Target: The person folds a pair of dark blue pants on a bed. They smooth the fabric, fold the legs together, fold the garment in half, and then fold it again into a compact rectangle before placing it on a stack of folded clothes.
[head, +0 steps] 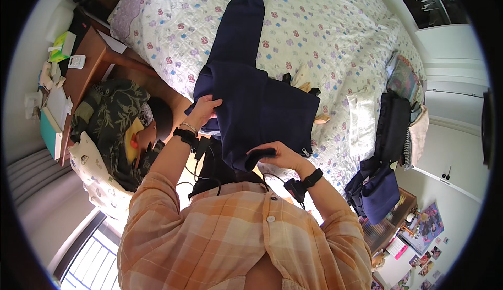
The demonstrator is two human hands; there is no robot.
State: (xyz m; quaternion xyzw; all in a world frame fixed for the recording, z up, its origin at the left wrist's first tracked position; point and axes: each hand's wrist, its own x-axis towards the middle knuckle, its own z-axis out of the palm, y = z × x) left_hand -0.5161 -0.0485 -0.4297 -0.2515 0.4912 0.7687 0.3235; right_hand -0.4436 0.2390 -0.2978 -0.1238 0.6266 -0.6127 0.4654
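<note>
A navy zip jacket (243, 101) lies on the bed's near edge, one sleeve stretched away over the quilt and the other folded back towards me. My left hand (204, 111) grips the fabric near the shoulder or collar, its thumb on top. My right hand (277, 154) holds the near sleeve by its ribbed cuff (260, 157). A metal zip pull (305, 152) shows at the jacket's lower right corner. The parts of my fingers beneath the cloth are hidden.
The floral quilt (294, 27) spreads beneath the jacket. A white folded cloth (361, 123) and dark folded clothes (391, 125) lie at the right. Left are a wooden desk (88, 54) and a heap of patterned clothes (114, 121). Cables hang from both wrist devices.
</note>
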